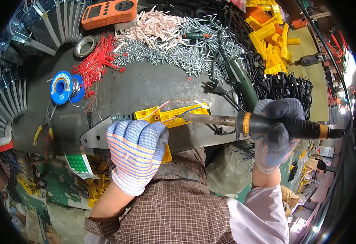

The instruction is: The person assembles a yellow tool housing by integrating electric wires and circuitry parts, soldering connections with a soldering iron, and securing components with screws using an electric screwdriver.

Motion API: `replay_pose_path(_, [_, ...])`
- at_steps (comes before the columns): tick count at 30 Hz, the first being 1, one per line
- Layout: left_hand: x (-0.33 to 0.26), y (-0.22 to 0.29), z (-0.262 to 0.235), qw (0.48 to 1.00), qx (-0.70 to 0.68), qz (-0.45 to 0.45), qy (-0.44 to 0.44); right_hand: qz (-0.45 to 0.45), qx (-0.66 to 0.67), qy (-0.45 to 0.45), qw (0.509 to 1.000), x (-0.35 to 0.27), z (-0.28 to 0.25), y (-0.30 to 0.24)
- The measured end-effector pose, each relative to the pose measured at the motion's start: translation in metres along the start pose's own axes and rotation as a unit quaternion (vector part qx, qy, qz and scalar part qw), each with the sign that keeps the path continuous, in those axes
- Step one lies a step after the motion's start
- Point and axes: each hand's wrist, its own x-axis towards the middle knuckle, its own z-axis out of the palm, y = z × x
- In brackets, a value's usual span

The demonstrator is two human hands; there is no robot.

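Observation:
In a striped knit glove, my left hand [137, 151] is closed at the near side of a yellow plastic housing [191, 111], gripping it; its fingertips are hidden. A grey metal plate [96, 135] with holes joins the housing on the left. Thin wires, one blue [193, 109] and one red and white [158, 109], run over the housing. My right hand [278, 140], gloved too, wraps round the black handle of a large soldering iron [249, 124]. The iron points left, its tip at the wire ends just beside my left fingers.
Heaps of screws [194, 53], pale pink sleeves [157, 29] and red leads [94, 61] cover the back of the bench. A solder spool [61, 88], cutters with yellow handles [44, 129] and stacked metal plates [13, 97] lie left. Black plugs [287, 87] and yellow housings [272, 49] are right.

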Motion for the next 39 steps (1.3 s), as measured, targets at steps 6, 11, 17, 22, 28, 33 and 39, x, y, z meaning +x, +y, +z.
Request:
replay_pose_path(6, [0.005,0.004,-0.001,1.000,-0.011,-0.006,0.006,-0.012,-0.028,-0.018,0.999,0.002,-0.002,0.000])
replay_pose_path(11, [0.006,-0.001,-0.009,1.000,-0.029,-0.011,-0.001,-0.006,0.031,0.009,0.999,0.008,-0.002,0.001])
replay_pose_path(17, [0.081,-0.028,0.000,0.973,-0.148,-0.087,0.154,-0.050,0.133,0.099,0.985,0.029,-0.005,-0.003])
replay_pose_path(22, [0.124,-0.080,0.058,0.989,0.035,-0.085,-0.112,-0.076,-0.029,0.071,0.994,0.073,0.032,0.005])
replay_pose_path(28, [0.092,-0.056,0.010,0.991,-0.095,0.053,0.077,-0.231,-0.186,-0.033,0.954,0.140,0.083,0.059])
replay_pose_path(33, [0.038,-0.043,-0.028,0.992,-0.114,-0.009,0.054,-0.299,-0.356,-0.077,0.882,0.193,0.105,0.100])
replay_pose_path(39, [0.024,-0.047,-0.037,0.985,-0.152,-0.077,0.031,-0.275,-0.540,-0.072,0.792,0.188,0.104,0.108])
